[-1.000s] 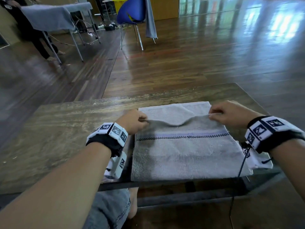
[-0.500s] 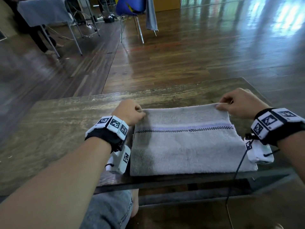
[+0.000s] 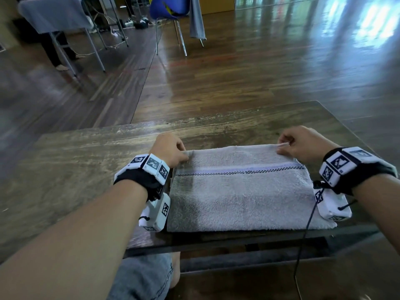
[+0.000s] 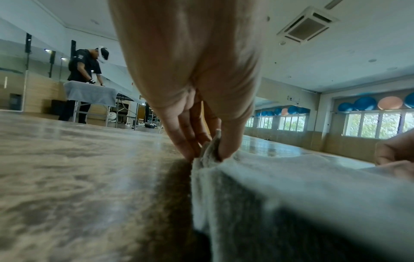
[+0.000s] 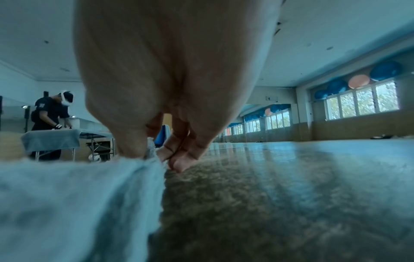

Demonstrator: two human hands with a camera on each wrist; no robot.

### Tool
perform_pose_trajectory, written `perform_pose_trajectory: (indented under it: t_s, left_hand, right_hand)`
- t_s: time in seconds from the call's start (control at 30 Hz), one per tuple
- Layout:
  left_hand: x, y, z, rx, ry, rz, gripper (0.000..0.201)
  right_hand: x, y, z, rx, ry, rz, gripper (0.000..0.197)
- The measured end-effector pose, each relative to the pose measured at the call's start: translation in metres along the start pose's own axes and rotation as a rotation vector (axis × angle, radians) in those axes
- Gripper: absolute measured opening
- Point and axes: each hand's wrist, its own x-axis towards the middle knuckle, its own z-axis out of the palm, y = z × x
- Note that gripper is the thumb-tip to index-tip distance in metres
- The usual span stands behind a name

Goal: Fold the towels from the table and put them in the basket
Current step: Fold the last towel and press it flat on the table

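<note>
The towel [image 3: 242,189] lies folded on the table [image 3: 71,169] — near its front edge. The left hand [image 3: 167,151] and right hand [image 3: 303,144] pinch its far corners between thumb and fingers.

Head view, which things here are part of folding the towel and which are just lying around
Part of the job:
- grey towel, on the wooden table
- left hand, pinching its far left corner
- right hand, pinching its far right corner

Just there:
- blue chair
- cloth-covered table
- basket: not in view
</note>
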Motion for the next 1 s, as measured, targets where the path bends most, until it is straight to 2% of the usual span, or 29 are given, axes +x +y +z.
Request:
perform_pose_trajectory:
  t_s: [0.2,0.33,0.43,0.53,0.73,0.9,1.0]
  left_hand:
    - [0.000,-0.002,-0.004,-0.076,-0.039,-0.029,0.013]
    - [-0.003,-0.006,-0.007,-0.089,-0.025,-0.031,0.018]
    - [-0.006,-0.013,-0.012,-0.105,-0.015,-0.058,0.012]
    - [-0.008,-0.022,-0.017,-0.188,-0.006,-0.107,0.006]
    - [-0.013,-0.026,-0.020,-0.302,0.041,-0.164,0.014]
    - [-0.017,-0.017,-0.023,-0.279,0.067,-0.136,0.015]
    - [-0.020,-0.008,-0.028,-0.204,0.101,-0.050,0.011]
  right_hand:
    - [0.001,0.003,-0.001,0.180,-0.066,-0.037,0.017]
    - [-0.005,-0.002,-0.008,0.220,0.039,-0.079,0.011]
    - [-0.012,-0.007,-0.016,0.331,0.095,-0.072,0.007]
    - [-0.015,-0.011,-0.021,0.517,0.081,-0.045,0.017]
    - [-0.011,-0.008,-0.024,0.554,0.092,0.038,0.030]
    - [-0.010,-0.008,-0.022,0.619,0.104,0.119,0.012]
    - [-0.017,-0.007,-0.029,0.540,0.123,0.070,0.016]
